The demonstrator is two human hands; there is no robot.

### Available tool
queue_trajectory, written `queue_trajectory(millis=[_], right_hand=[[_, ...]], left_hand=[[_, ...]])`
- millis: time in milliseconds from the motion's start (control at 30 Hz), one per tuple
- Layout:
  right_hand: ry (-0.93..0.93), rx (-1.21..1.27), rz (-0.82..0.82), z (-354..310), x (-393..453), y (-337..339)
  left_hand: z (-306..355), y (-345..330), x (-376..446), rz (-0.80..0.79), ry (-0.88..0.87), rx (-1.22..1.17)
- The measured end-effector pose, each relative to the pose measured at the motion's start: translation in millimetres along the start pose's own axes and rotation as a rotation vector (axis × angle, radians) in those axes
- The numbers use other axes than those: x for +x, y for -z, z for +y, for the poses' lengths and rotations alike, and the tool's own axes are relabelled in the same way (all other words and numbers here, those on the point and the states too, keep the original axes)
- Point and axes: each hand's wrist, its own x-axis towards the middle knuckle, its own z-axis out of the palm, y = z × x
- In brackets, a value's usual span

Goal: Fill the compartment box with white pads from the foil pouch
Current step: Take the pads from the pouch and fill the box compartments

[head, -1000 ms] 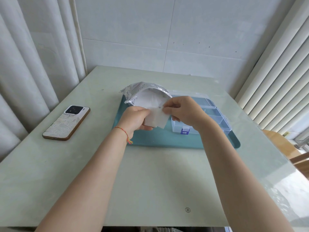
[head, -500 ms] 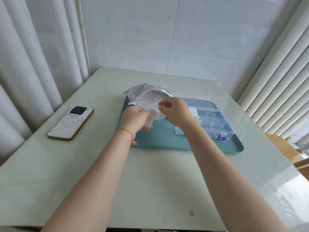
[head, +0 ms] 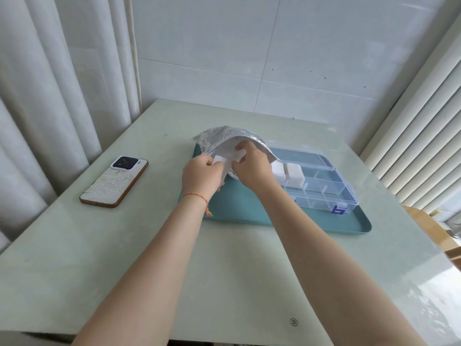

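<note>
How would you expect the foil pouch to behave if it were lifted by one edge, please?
The foil pouch would probably flop rather than hold its shape: its crinkled upper wall already arches loosely over the right hand. It likely weighs little, holding only white pads. Its shiny surface may be somewhat slippery.

Both hands at open foil pouch [head: 219, 137]
</note>
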Motion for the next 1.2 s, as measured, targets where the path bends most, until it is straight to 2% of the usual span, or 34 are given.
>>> queue_trajectory(millis=[200,467,700,967,1067,1200], right_hand=[[0.077,-0.156,-0.014,-1,3,0],[0.115,-0.303,0.017,3,4,-2],[0.202,-0.367,0.127,3,-1,-6],[0.2,-0.46,0.023,-2,-4,-4],[0.166,-0.401,0.066,1,-2,-3],[0.082,-0.164,0.165,10,-5,5]], left_hand=[[-5,-2,6,0.019,-0.034,0.071],[-12,-4,11,0.012,-0.008,0.043],[-4,-2,5,0.009,0.002,0.024],[-4,0,5,-0.006,-0.005,0.017],[3,3,-1,-0.009,0.023,-0.011],[12,3,-9,-0.016,0.058,-0.052]])
